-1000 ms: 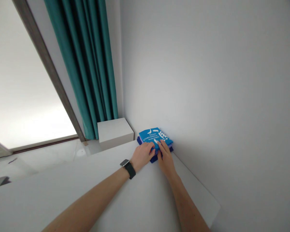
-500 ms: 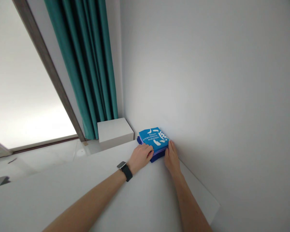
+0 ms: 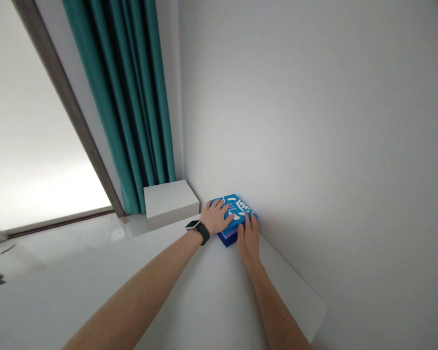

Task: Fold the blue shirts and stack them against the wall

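Observation:
A stack of folded cloths sits against the wall on a white surface (image 3: 200,301). Its top piece is a bright blue folded cloth (image 3: 236,214) with white lettering that was readable as a marathon print. Below it show a purple layer and a dark blue folded cloth (image 3: 227,240). My left hand (image 3: 214,218), with a black watch (image 3: 202,231) on the wrist, lies flat on the stack's left side, fingers spread. Against the near right edge rests my right hand (image 3: 248,238), fingers apart, tips on the top cloth. Both palms are hidden.
Beyond the surface's far edge stands a white box-like block (image 3: 171,198) in the corner. Behind it hangs a green curtain (image 3: 131,97). A bare wall (image 3: 295,121) borders the right side. On the left is a dark-framed window (image 3: 63,99) above a glossy pale floor (image 3: 58,253).
My left hand has moved from the stack's near left edge up onto its top and spread its fingers. My right hand has shifted left along the near edge, fingertips now over the top.

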`<state>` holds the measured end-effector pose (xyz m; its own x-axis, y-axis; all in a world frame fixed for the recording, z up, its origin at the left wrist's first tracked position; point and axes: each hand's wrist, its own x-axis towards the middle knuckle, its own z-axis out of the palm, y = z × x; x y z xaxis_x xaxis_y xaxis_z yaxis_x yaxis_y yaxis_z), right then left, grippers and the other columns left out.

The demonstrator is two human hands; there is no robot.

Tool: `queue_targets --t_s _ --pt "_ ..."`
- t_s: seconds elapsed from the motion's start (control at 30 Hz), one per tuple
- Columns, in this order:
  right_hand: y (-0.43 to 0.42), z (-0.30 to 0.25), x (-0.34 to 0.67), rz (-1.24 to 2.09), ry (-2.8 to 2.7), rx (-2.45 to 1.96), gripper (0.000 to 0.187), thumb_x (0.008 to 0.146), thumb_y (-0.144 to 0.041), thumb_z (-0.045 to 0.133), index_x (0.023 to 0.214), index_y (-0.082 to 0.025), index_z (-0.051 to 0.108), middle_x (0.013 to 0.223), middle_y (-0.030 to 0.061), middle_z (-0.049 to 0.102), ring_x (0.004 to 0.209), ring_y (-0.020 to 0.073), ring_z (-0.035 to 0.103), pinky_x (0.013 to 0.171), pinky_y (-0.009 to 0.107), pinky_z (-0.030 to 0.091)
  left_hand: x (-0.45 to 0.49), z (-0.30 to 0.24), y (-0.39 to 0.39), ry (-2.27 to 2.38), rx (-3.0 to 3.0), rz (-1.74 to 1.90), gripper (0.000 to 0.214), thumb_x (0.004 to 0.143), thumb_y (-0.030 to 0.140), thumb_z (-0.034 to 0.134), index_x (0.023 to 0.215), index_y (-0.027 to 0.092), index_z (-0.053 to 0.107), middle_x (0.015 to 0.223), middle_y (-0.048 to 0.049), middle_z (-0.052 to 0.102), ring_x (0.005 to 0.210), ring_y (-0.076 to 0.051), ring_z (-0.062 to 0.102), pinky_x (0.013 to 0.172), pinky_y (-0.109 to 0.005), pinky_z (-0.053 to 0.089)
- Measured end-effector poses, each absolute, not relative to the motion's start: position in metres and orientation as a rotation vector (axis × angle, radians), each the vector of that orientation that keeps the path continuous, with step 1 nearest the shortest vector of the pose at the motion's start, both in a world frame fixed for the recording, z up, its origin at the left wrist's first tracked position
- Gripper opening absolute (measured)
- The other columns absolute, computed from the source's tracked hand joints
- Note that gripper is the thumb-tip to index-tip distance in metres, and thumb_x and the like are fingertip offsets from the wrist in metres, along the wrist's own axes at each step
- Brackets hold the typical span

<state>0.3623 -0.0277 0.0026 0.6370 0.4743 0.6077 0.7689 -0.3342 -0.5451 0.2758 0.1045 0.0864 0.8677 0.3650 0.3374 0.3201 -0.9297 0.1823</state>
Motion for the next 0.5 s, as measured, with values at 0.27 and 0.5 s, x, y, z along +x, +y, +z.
queue_targets --t_s 0.27,0.5 --pt "-0.026 0.0 0.361 -0.382 -0.941 -1.986 0.06 0.098 -0.047 0.026 0.147 -0.013 0.032 0.153 0.0196 0.027 0.143 0.03 0.021 0.112 0.056 0.025 0.275 0.083 0.099 0.716 2.821 0.582 0.066 0.088 0.063 0.043 0.135 0.017 0.052 0.145 -0.0193 0.045 0.137 -0.042 0.033 0.108 -0.065 0.019" --pt "-0.019 -0.013 0.365 -0.203 -0.76 -1.87 0.069 0.098 -0.052 0.022 0.152 -0.01 0.015 0.158 0.0197 0.012 0.146 0.0289 0.01 0.116 0.055 0.016 0.267 0.068 0.098 0.722 2.704 0.761 0.061 0.094 0.055 0.036 0.145 0.021 0.039 0.152 -0.0139 0.036 0.144 -0.032 0.022 0.115 -0.056 0.016"
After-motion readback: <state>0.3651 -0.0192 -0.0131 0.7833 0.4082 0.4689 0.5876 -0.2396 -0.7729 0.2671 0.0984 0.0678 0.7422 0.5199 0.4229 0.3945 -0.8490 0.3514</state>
